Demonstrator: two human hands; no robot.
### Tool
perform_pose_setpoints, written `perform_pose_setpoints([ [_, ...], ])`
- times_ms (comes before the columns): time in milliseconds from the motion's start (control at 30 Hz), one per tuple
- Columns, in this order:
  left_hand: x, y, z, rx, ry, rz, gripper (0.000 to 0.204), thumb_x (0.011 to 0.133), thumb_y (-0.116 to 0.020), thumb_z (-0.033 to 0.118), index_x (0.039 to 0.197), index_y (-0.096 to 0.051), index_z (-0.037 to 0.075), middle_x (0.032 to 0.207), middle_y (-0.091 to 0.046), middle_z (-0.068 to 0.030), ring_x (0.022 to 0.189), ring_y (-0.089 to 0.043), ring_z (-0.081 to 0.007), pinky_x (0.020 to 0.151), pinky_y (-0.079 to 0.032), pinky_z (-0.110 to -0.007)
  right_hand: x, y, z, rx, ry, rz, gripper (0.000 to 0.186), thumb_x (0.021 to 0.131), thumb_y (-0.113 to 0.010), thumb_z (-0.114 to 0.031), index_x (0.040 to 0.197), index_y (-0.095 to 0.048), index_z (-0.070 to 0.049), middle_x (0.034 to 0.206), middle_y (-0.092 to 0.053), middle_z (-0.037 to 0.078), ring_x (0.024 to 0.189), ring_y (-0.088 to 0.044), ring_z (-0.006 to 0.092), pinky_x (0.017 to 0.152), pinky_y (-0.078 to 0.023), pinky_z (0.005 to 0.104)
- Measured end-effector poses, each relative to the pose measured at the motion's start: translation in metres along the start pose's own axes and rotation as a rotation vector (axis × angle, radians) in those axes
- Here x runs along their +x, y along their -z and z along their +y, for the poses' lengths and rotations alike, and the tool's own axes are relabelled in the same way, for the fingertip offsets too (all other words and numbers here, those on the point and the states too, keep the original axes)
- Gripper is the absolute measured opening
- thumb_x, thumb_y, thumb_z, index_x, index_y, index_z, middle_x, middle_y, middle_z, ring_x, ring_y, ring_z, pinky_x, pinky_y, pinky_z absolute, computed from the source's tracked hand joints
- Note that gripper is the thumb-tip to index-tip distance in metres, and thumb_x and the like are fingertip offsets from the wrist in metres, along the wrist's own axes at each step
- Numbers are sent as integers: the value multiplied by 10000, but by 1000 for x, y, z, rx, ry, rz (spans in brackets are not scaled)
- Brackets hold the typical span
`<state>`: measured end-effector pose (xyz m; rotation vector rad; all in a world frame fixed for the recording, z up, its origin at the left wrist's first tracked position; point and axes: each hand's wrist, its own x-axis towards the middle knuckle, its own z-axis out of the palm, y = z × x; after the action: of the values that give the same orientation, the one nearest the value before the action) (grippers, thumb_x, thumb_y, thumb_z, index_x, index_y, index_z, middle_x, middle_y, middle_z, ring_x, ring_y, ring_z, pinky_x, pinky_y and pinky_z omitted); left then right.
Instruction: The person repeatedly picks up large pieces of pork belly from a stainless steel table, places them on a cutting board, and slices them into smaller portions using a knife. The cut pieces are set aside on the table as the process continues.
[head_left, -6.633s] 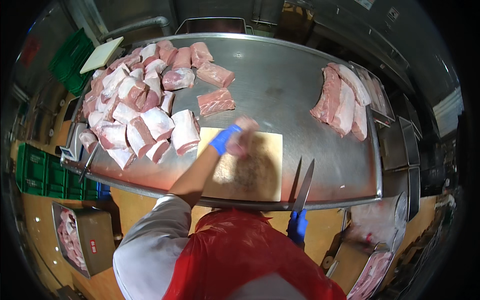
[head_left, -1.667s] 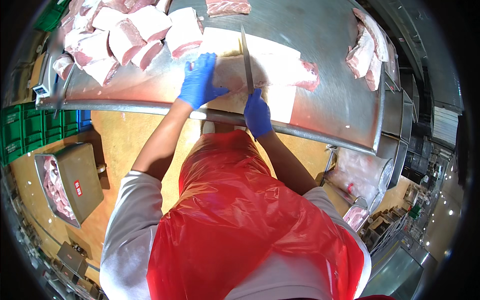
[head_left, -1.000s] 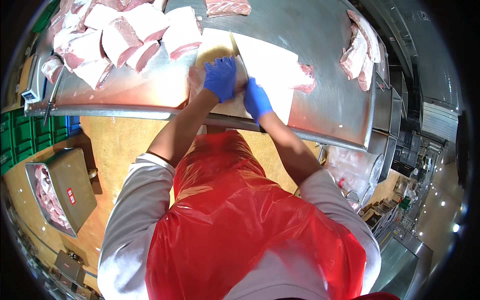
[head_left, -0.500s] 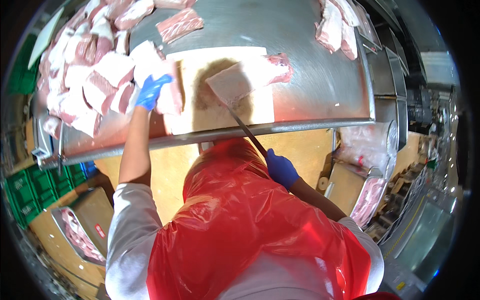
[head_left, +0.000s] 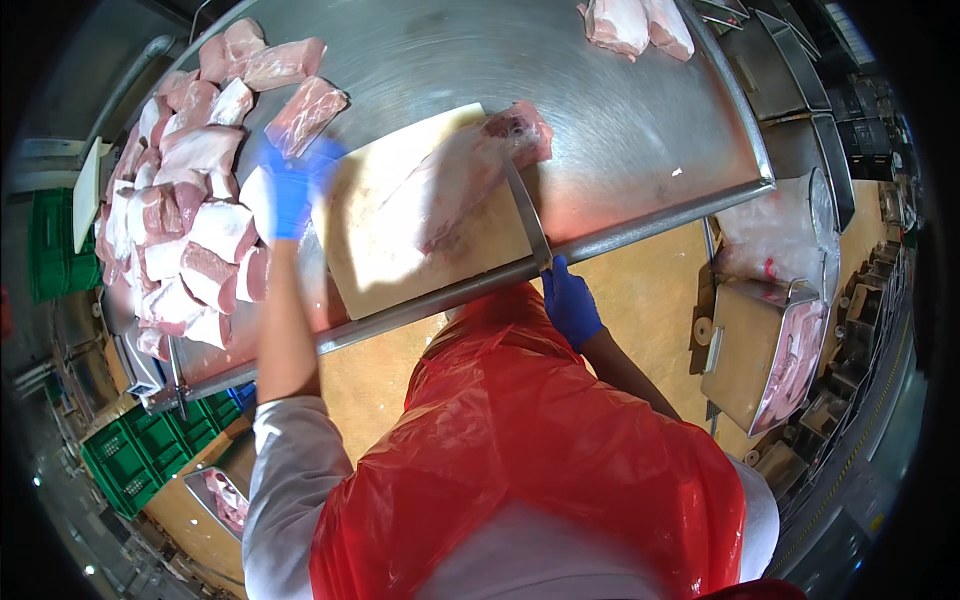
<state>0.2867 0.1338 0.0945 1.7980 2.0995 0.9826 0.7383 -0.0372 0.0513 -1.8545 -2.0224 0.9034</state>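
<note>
A person in a red apron stands at a steel bench. The blue-gloved right hand, fingers wrapped around a long knife, has come up from below the bench edge since half a second ago, and the blade now lies along the right side of the pale cutting board beside the uncut slab of meat. The left hand has reached left to the far pile of cut pieces, a blurred piece at its fingers; whether they pinch it cannot be told. One piece seems freshly parted off, the slab awaiting another cut.
</note>
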Motion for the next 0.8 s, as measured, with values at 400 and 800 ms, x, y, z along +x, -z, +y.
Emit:
perform_pose_setpoints([
  [400, -41, -74, 131, 372, -115, -718, 879, 672, -831, 378, 1395, -428, 83, 1043, -685, -241, 932, -679, -411, 833, -546, -483, 32, 23, 3, -30, 232, 159, 106, 971, -518, -94, 974, -427, -39, 605, -571, 251, 580, -606, 461, 497, -444, 557],
  [800, -158, 31, 8, 291, 111, -482, 1324, 567, -835, 659, 1577, -192, 94, 1547, -285, -261, 1437, -294, -437, 1091, -259, -688, -22, -17, -62, -158, 120, -254, 207, 997, -479, -172, 1144, -454, -27, 772, -638, 238, 694, -636, 464, 581, -495, 564],
])
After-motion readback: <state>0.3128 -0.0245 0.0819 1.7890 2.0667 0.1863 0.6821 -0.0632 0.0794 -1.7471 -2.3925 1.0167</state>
